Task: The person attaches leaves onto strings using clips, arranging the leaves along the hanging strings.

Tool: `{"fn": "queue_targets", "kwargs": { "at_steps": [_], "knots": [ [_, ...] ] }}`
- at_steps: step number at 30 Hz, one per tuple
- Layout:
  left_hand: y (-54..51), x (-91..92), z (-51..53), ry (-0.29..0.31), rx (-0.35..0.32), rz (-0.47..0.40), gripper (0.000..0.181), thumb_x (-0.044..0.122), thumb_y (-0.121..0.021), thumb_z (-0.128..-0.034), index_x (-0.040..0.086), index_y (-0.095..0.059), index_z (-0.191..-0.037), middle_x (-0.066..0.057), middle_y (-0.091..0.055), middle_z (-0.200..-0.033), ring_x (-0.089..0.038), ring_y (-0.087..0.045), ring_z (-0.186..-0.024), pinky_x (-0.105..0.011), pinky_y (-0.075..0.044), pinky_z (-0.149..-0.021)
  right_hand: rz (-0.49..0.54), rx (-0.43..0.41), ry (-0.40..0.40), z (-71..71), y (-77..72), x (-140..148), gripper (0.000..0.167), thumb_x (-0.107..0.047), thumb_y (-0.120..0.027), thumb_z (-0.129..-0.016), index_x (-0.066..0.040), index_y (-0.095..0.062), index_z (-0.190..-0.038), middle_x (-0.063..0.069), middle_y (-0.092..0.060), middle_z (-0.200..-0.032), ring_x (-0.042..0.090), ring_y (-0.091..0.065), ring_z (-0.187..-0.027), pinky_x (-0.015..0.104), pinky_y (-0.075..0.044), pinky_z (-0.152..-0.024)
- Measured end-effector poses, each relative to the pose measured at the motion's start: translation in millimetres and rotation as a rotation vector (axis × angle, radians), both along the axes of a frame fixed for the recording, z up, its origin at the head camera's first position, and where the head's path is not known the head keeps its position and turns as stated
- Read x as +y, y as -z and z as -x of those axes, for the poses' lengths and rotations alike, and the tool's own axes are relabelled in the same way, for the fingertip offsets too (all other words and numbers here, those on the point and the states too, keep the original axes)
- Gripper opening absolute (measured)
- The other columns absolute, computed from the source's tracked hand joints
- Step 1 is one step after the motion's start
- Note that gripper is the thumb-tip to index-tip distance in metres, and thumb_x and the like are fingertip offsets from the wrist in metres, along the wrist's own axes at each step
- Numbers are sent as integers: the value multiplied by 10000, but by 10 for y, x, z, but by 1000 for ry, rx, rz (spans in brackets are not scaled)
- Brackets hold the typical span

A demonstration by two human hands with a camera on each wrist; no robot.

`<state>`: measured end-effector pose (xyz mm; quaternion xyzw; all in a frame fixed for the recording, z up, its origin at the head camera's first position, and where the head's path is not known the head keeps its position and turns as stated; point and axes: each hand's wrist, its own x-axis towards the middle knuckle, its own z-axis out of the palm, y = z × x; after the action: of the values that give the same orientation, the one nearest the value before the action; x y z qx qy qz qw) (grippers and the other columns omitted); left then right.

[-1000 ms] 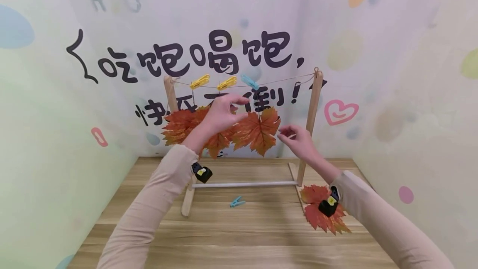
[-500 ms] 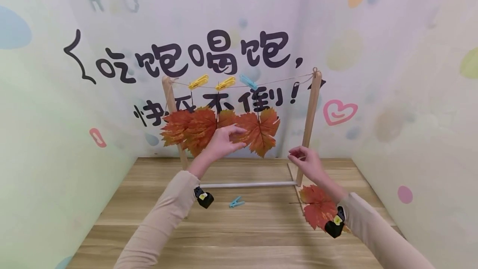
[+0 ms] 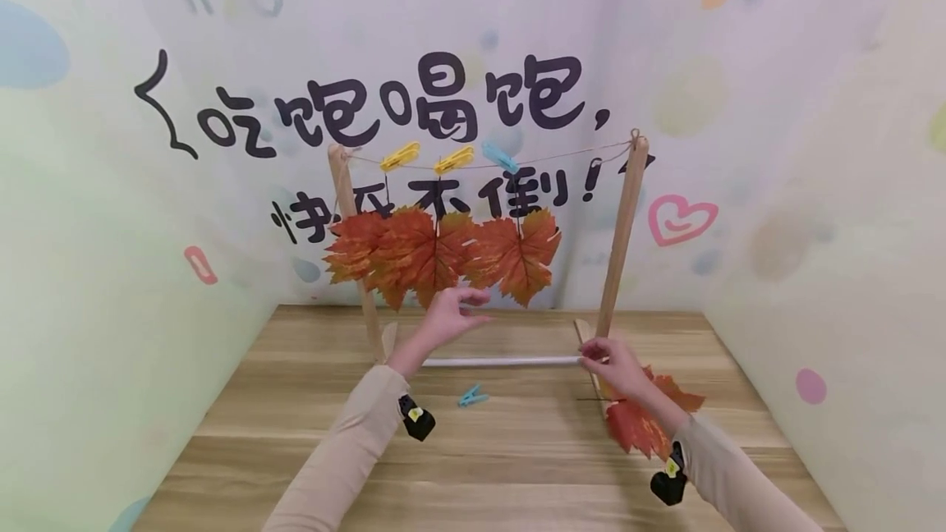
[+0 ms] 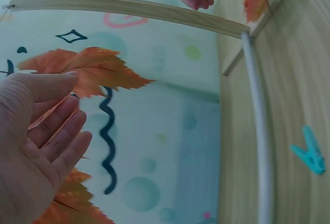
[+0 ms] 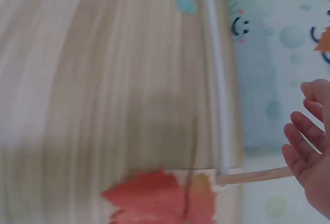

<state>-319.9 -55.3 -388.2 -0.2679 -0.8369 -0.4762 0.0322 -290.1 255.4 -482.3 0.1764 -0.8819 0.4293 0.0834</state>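
My left hand is just below the hanging orange leaves, thumb and fingers apart, holding nothing. My right hand is by the lower right corner of the wooden frame, fingers loosely bent and nothing in them. Below it an orange-red maple leaf lies on the table, partly hidden by the forearm. A blue clothespin lies on the table in front of the white crossbar. On the string, two yellow clothespins and a blue clothespin hold maple leaves by their stems.
The frame's left post and right post carry the string. Its feet stand on the wooden table. A printed cloth with dark lettering hangs behind, and pale walls flank the table.
Both hands have come down: the left from in front of the hanging leaves to below them, the right from beside the rightmost hanging leaf to the frame's lower corner. Leaves and clothespins stay in place.
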Motion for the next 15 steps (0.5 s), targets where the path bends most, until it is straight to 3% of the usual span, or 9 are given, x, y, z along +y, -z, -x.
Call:
{"fn": "queue_targets", "kwargs": {
  "at_steps": [5,9,15],
  "knots": [
    [232,-7,-41,-7,-52,24,310,37,-678,-787,-6,-625,-1089,-157,-627,-1091,-300,-573,-1027,-390,-483,-846,-57,-63,-31,-73,227,62,192,-52,-635,-828,61,-615,-981,185,-639,-911,256,-598,-829,343,-506,-702],
    [433,-38,-57,-20,-65,52,304,39,-666,-794,-5,-625,-1092,-161,-627,-1091,-286,-577,-1014,-369,-488,-836,-99,-57,-32,-121,348,77,231,-54,-652,-809,81,-613,-992,210,-634,-936,325,-584,-868,448,-481,-755],
    [711,-78,-68,-38,-40,46,292,25,-694,-764,-38,-639,-1044,-183,-644,-1035,-303,-603,-956,-364,-511,-783,-180,-7,-25,-174,479,146,227,-34,-660,-792,53,-620,-997,177,-637,-953,314,-587,-881,406,-490,-753]
  ]
}}
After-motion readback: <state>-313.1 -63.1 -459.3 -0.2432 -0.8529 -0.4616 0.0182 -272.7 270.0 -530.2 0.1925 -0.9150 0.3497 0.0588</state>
